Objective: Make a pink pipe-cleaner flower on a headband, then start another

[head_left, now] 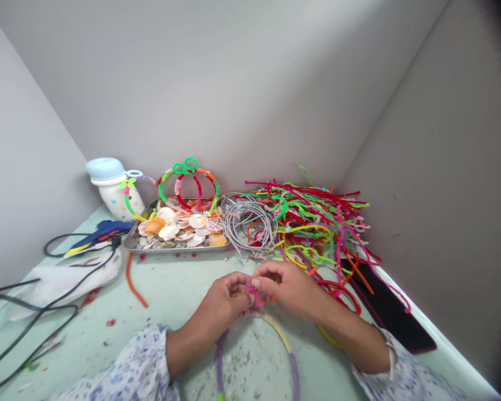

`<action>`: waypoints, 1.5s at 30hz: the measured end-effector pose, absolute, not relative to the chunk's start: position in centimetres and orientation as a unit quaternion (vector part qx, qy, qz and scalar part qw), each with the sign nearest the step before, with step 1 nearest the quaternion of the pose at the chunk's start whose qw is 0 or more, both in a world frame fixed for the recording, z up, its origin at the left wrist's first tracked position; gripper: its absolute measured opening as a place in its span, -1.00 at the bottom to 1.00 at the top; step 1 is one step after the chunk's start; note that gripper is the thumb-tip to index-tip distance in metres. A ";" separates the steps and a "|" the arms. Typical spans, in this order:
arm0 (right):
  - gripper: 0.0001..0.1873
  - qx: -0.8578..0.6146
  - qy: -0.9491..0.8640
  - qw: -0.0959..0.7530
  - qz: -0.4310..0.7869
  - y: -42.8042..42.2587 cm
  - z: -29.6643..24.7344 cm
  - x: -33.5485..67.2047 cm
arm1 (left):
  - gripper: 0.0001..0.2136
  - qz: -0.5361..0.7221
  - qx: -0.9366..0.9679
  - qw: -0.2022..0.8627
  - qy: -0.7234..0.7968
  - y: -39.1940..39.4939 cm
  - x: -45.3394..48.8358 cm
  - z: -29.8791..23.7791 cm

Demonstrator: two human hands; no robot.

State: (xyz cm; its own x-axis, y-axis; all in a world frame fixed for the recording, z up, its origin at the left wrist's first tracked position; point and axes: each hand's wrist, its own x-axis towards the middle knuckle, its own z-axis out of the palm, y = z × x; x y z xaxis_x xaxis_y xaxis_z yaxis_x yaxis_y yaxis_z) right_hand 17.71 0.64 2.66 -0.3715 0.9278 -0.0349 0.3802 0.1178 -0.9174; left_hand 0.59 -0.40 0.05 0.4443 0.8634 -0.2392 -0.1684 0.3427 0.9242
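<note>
Head view: left hand and right hand pinching pink fuzzy wire by pastel hoop.

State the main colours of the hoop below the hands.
The hoop shows mainly purple and pale yellow, in the head view.

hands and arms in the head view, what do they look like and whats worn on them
The left hand and right hand are bare, without gloves. The left sleeve and right sleeve are loose and whitish with blue-grey spots; the left cuff is gathered. A thin pale band shows at the right cuff.
</note>
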 end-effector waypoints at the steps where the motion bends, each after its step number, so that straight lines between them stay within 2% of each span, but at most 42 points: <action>1: -0.81 -0.477 -0.682 0.293 0.471 0.6 2.5 17.7 | -0.79 0.361 0.444 0.723 0.387 -0.4 0.6 0.1; 14: -0.81 -0.516 -0.561 0.357 0.541 0.7 1.8 16.8 | -0.82 0.383 0.461 0.680 0.422 -0.4 0.5 0.7; 27: -0.85 -0.527 -0.615 0.300 0.504 0.5 1.6 17.0 | -0.87 0.360 0.451 0.661 0.479 -0.5 0.8 0.9; 30: -0.84 -0.526 -0.602 0.312 0.514 0.6 1.5 17.1 | -0.86 0.369 0.444 0.678 0.456 -0.5 0.8 0.9; 35: -0.78 -0.528 -0.542 0.349 0.553 0.7 1.5 16.7 | -0.69 0.384 0.436 0.706 0.406 -0.5 0.5 1.1; 41: -0.77 -0.511 -0.538 0.354 0.570 0.5 1.9 16.7 | -0.83 0.382 0.434 0.679 0.452 -0.1 0.5 1.0; 45: -0.79 -0.495 -0.587 0.363 0.528 0.7 2.4 17.0 | -0.89 0.368 0.450 0.669 0.463 0.0 0.6 0.5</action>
